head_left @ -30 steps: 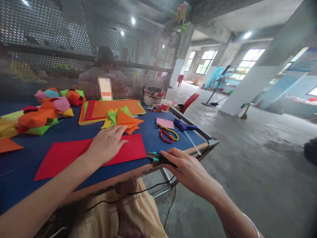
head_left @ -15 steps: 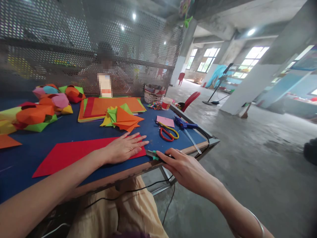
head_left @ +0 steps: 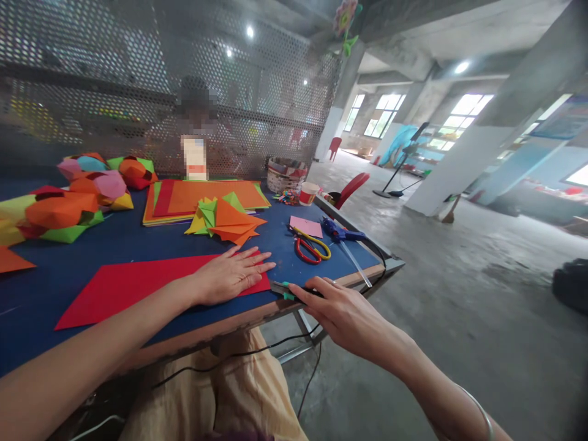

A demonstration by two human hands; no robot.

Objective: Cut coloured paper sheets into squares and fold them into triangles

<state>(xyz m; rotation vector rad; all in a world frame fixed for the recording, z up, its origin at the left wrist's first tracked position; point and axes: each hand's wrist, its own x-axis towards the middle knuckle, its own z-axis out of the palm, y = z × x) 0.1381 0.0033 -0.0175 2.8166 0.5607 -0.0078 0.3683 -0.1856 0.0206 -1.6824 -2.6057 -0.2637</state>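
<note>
My left hand (head_left: 233, 273) lies flat on a long folded sheet of red paper (head_left: 133, 288), fingers stretched toward its right end. At the table's front edge, my right hand (head_left: 337, 304) is closed around what looks like a utility knife (head_left: 280, 288) with a grey blade and green parts. The blade points left, close to the paper's right end. Most of the handle is hidden under my fingers. Beyond the hands are red-and-yellow-handled scissors (head_left: 312, 248), a pink paper piece (head_left: 306, 226) and a blue glue gun (head_left: 340, 231) with a clear glue stick.
Folded orange and green paper pieces (head_left: 232, 219) sit before a stack of coloured sheets (head_left: 220, 191). Paper ornaments (head_left: 62, 211) fill the left side. A woven basket (head_left: 285, 174) and paper cup (head_left: 307, 193) stand at the back. A black cord (head_left: 243, 353) hangs below the table.
The view has shifted slightly. Both hands keep nearly the same places on the red paper and the knife.
</note>
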